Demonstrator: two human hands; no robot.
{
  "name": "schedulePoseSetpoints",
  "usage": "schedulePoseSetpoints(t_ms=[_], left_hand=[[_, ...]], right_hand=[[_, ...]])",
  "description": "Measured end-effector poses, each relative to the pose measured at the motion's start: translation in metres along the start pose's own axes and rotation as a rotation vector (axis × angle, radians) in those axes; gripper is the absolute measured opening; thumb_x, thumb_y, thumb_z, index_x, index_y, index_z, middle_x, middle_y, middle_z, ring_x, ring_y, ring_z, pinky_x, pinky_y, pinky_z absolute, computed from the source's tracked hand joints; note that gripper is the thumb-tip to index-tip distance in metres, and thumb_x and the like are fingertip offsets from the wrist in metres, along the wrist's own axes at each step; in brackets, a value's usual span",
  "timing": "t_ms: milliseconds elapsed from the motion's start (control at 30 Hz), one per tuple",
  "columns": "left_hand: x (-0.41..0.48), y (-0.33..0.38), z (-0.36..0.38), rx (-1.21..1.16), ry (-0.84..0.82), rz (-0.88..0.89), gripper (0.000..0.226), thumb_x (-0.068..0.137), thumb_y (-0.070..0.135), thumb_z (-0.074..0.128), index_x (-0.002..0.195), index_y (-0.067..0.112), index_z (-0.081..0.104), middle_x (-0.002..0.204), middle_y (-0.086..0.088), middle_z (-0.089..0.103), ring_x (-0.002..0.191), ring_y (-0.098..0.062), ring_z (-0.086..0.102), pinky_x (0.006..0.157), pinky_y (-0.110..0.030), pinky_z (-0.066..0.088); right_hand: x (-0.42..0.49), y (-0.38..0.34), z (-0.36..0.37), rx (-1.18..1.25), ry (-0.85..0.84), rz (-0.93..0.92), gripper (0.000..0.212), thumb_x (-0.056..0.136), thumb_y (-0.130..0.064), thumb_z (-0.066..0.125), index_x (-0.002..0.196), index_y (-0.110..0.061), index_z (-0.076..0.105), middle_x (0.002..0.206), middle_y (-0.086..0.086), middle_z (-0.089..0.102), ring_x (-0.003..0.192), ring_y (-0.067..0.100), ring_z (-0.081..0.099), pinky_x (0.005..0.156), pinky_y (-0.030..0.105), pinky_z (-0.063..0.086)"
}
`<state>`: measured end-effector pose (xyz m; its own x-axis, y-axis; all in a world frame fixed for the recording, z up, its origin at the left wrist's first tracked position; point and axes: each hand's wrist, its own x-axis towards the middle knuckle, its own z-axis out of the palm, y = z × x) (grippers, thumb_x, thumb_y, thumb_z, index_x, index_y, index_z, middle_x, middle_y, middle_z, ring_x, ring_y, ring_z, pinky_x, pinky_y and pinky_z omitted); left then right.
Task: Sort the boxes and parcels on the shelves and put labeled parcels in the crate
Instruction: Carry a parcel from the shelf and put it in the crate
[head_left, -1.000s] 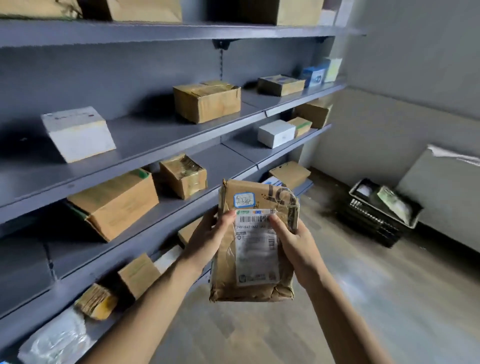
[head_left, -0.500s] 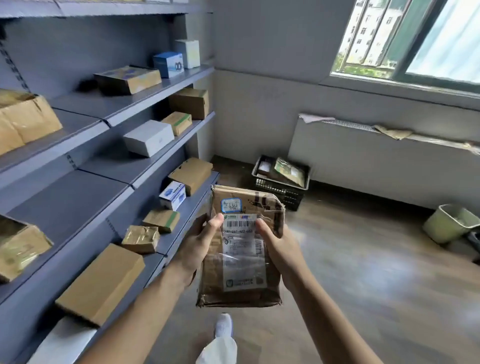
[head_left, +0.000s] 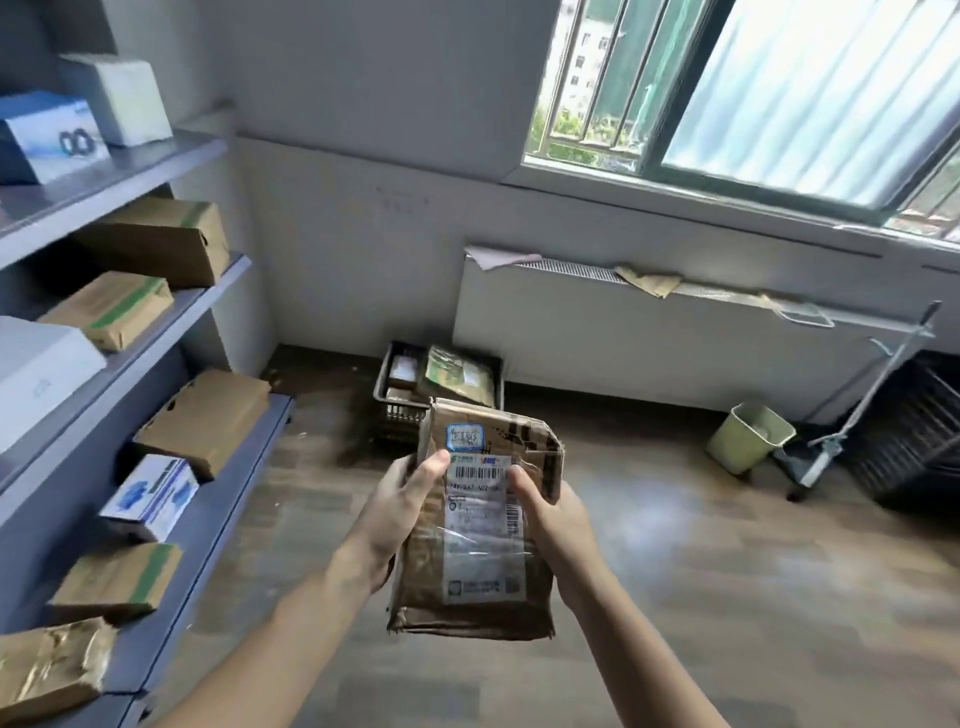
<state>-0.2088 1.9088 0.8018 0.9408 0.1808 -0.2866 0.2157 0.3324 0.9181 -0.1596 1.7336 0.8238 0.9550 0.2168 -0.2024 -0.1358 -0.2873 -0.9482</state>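
Head view. A flat brown paper parcel, crumpled and wrapped in clear tape, is held upright in mid-air at the centre of the frame, above the wooden floor. The left hand grips its 9 o'clock edge, thumb laid across the front face and fingers curled behind. The right hand grips the 3 o'clock edge in the same manner, its thumb touching the white printed shipping label that covers the middle of the front face. A small blue-bordered sticker sits just above the label, at the parcel's 12 o'clock. Directly beyond the parcel, at 12 o'clock, a black slatted plastic crate stands on the floor against the wall and holds several parcels, one of them a greenish wrapped packet. At 9 o'clock, grey metal shelves carry brown cardboard boxes with green tape, white boxes and blue-and-white boxes. At 2 o'clock, a pale green plastic bin stands on the floor below a white radiator cover. At 1 o'clock, a window with a green frame fills the upper wall.
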Motion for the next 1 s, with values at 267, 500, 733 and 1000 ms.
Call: schedulePoseSetpoints(t_ms=[267,500,733,1000], left_hand=[[0.137,0.008,-0.004,0.015,0.107,-0.08,0.076,0.068,0.061,0.077,0.122,0.01,0.06,0.106,-0.01,0.074,0.096,-0.028,0.072,0.09,-0.048,0.056],[0.277,0.046,-0.011,0.097,0.254,-0.114,0.082,0.058,0.071,0.075,0.117,0.014,0.068,0.109,-0.004,0.074,0.103,-0.021,0.07,0.099,-0.043,0.051],[0.388,0.084,-0.013,0.038,0.285,-0.154,0.062,0.077,0.063,0.067,0.12,0.017,0.067,0.109,-0.006,0.074,0.102,-0.023,0.071,0.097,-0.045,0.051],[0.529,0.104,-0.081,0.03,0.376,-0.151,0.071,0.068,0.063,0.068,0.119,0.014,0.064,0.103,-0.004,0.076,0.095,-0.021,0.073,0.085,-0.038,0.055]], right_hand=[[0.148,0.02,0.006,0.013,-0.066,0.075,0.013,0.095,-0.04,0.063,0.093,-0.031,0.073,0.096,-0.013,0.076,0.097,0.006,0.07,0.096,0.04,0.054],[0.312,0.002,0.011,-0.026,-0.217,0.075,0.015,0.095,-0.048,0.058,0.098,-0.039,0.071,0.1,-0.021,0.073,0.104,0.002,0.065,0.093,0.027,0.049],[0.451,-0.026,0.02,-0.078,-0.296,0.097,0.026,0.094,-0.05,0.059,0.114,-0.033,0.064,0.105,-0.022,0.066,0.102,0.002,0.061,0.089,0.024,0.041],[0.592,-0.034,0.089,-0.108,-0.318,0.14,0.047,0.09,-0.059,0.057,0.126,-0.029,0.062,0.117,-0.017,0.068,0.11,0.003,0.062,0.083,0.019,0.043]])
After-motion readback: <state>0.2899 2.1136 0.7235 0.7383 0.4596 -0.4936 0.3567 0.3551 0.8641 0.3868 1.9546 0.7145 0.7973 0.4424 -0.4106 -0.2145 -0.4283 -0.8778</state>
